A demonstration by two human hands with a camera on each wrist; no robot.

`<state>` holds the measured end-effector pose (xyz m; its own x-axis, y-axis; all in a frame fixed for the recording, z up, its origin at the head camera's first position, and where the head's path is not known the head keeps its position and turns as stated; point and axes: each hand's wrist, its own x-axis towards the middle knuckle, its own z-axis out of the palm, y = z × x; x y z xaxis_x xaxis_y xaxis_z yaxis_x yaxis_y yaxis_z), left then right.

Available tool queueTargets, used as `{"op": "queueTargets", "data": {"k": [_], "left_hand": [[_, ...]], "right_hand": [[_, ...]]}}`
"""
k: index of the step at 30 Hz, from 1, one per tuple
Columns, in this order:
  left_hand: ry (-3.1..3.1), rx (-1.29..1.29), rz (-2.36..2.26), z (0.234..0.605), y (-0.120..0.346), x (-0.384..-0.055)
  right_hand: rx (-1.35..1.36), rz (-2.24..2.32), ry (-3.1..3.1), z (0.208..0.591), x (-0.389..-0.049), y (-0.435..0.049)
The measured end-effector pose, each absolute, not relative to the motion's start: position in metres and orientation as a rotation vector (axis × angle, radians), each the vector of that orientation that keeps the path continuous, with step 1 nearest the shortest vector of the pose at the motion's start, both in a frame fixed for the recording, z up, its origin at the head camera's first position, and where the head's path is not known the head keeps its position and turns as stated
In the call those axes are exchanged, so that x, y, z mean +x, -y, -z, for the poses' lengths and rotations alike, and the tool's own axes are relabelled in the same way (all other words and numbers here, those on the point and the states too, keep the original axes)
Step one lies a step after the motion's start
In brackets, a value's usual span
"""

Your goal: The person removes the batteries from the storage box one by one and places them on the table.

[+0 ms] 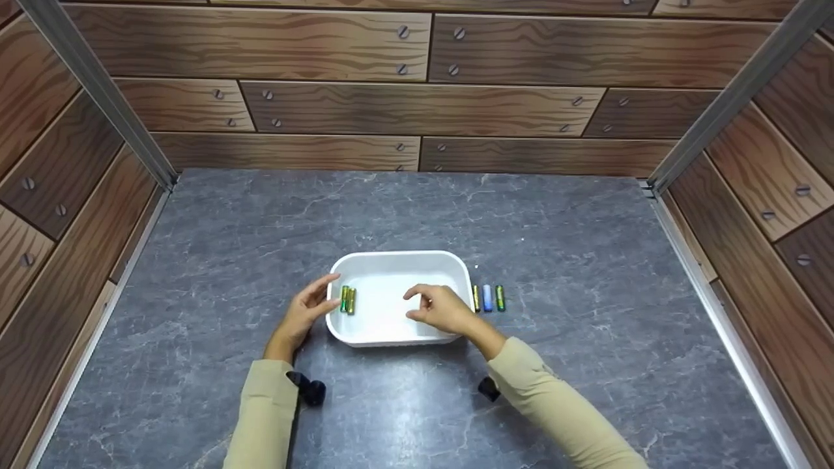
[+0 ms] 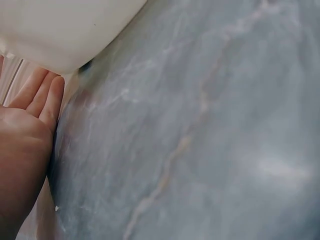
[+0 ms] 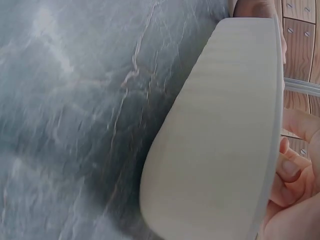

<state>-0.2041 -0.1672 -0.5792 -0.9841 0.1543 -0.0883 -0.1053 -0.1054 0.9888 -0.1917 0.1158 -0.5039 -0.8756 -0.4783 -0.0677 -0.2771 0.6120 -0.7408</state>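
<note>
A white rectangular tub (image 1: 397, 339) sits on the grey tabletop. Inside it, against the left end, two green-and-gold batteries (image 1: 351, 301) lie side by side. My left hand (image 1: 301, 317) is at the tub's left end, thumb and fingers spread around the rim; in the left wrist view its fingers (image 2: 37, 100) are straight beside the tub's wall. Over the right half of the tub hovers my right hand (image 1: 443, 309), fingers bent and thumb apart from the forefinger, with nothing visible between them. The right wrist view shows the tub's outer wall (image 3: 215, 130) hiding part of that hand.
Just right of the tub stand three batteries in a row: a gold-and-dark one (image 1: 476, 298) partly hidden by the rim, a blue one (image 1: 487, 298) and a green one (image 1: 500, 298). Wood-patterned walls (image 1: 417, 107) enclose the grey tabletop (image 1: 260, 221) at the back and sides.
</note>
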Motion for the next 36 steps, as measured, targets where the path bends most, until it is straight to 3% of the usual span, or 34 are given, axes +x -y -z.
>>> {"op": "queueTargets", "data": {"k": [11,36], "left_hand": [[-2.036,0.092,-2.201,0.580,0.165,-0.200],[-1.991,0.105,-2.208,0.580,0.165,-0.196]], "right_hand": [[-0.676,1.071,-2.612,0.511,-0.190,-0.092],[-0.466,0.816,-2.691,0.527,-0.207,-0.020]]}}
